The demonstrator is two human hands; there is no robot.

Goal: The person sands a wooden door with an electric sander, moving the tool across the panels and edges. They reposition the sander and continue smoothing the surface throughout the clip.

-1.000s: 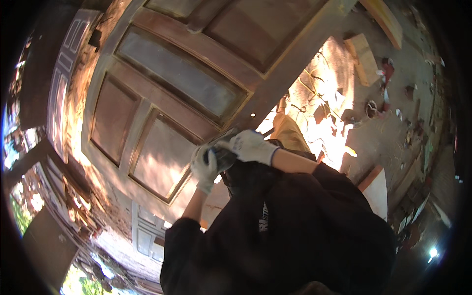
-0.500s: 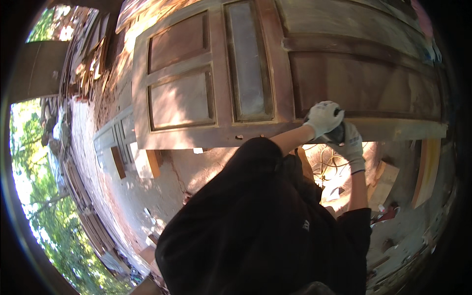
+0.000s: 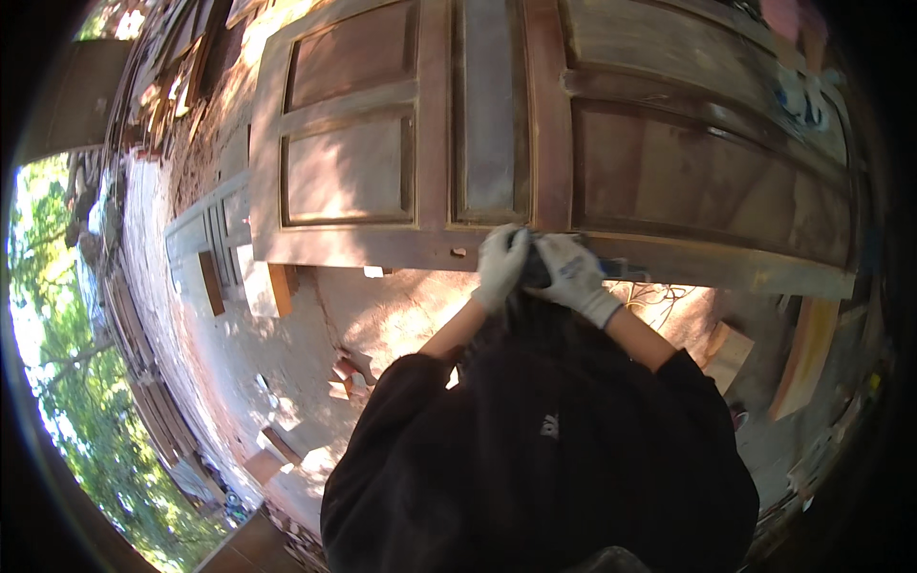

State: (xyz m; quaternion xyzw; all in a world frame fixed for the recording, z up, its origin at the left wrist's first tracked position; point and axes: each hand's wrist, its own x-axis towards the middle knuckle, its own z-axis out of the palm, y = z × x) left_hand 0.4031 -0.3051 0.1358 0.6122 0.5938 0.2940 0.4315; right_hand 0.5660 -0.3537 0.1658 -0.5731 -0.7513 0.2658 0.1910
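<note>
A large brown panelled door (image 3: 546, 134) lies in front of me, its near edge running left to right. Both my hands, in pale work gloves, are at that edge, right of a small hole in it. Between them is a dark hand tool (image 3: 537, 269), mostly covered by the gloves, so its exact kind does not show. My right hand (image 3: 571, 275) is wrapped over the tool from the right. Against its left side, my left hand (image 3: 502, 267) is closed with bent fingers.
At the door's far right are another person's gloved hands (image 3: 800, 103). Wooden supports (image 3: 269, 286) and a board (image 3: 804, 358) stand below the near edge. A yellowish cord (image 3: 659, 298) lies beneath. Another panelled piece (image 3: 205, 239) leans at left; stacked boards (image 3: 181, 72) are behind.
Both hands and the dark tool have moved left along the door's near edge. My hands, earlier crossed, are now side by side. The other person's hands have come further into view.
</note>
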